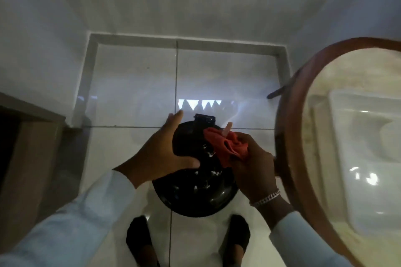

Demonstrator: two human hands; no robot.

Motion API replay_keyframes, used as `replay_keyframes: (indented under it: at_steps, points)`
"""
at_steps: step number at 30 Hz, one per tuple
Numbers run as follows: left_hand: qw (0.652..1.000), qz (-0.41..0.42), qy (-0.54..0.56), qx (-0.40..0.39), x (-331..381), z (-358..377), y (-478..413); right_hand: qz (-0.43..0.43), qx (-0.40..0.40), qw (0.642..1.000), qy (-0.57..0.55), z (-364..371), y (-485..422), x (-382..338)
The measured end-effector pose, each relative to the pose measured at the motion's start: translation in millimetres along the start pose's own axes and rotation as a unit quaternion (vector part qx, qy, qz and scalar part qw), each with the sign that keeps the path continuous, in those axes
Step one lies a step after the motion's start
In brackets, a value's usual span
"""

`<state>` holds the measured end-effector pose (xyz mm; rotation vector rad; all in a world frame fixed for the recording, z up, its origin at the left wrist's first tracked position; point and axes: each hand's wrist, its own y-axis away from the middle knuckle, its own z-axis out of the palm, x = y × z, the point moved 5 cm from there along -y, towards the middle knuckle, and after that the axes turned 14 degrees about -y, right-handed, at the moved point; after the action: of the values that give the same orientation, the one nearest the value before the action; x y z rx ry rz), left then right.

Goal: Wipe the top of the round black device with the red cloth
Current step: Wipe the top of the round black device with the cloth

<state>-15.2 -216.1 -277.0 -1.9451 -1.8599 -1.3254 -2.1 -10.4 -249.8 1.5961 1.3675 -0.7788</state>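
Note:
The round black device (193, 193) is glossy and held above the tiled floor, at centre frame. My left hand (160, 151) grips its upper left side, thumb across the front and fingers stretched along the far edge. The red cloth (227, 147) is bunched on the device's upper right part. My right hand (251, 165) clutches the cloth and presses it against the black surface. A pale tag sticks up from the cloth. A silver bracelet sits on my right wrist.
A round wooden-rimmed table (288, 136) with a glass top stands close on the right, almost touching my right hand. A brown cabinet (26, 149) is at the left. My two dark shoes (141, 243) stand on the white floor tiles (134, 80) below.

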Motion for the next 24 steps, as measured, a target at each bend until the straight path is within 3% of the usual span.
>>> replay_keyframes:
  at_steps: [5,10,15,20,24]
  points:
    - [0.990,0.023,-0.127,-0.049,-95.7,68.2,4.5,-0.107,0.068,0.988,0.088,55.3,-14.6,34.7]
    - [0.969,0.096,-0.226,-0.009,-118.4,93.7,-11.2,-0.119,-0.017,0.986,0.113,107.9,-8.2,72.5]
    - [0.963,0.126,-0.236,-0.017,-126.4,90.8,-22.6,-0.095,-0.083,0.966,0.227,130.2,6.6,96.7]
    - [0.961,0.153,-0.228,-0.021,-131.9,88.6,-23.4,-0.065,-0.055,0.969,0.232,151.6,-2.3,90.5]
    - [0.960,0.150,-0.236,-0.015,-134.6,90.3,-23.7,-0.094,-0.041,0.956,0.276,165.1,6.8,90.4]
